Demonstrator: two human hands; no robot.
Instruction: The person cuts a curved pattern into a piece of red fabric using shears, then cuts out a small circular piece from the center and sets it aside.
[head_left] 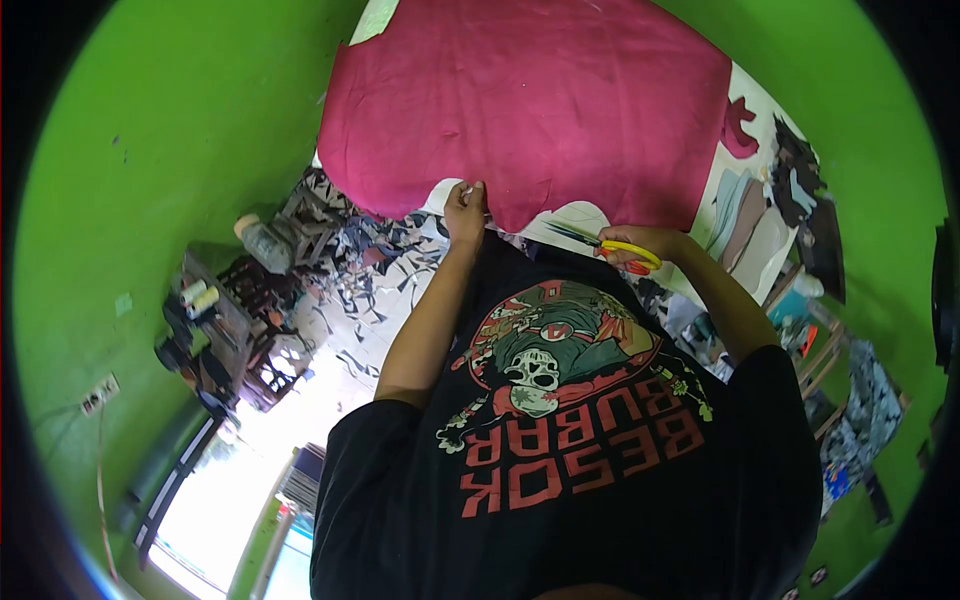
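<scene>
A large crimson sheet (540, 110), which looks like leather, lies spread over a white table (745, 100). Its near edge is cut in curves, and white surface shows in the notches. My left hand (465, 212) is at that near edge, its fingers closed on the sheet's margin beside a white notch. My right hand (640, 243) holds scissors (640, 256) with yellow and orange handles. Their dark blades are slightly parted and point left, over the white area just off the sheet's edge.
Crimson offcuts (740, 130), grey and brown strips (738, 215) and dark scraps (795, 170) lie on the table's right side. Many scraps (370, 255) cover the floor at left. A wooden rack (225, 320) with thread spools stands by the green wall (150, 150).
</scene>
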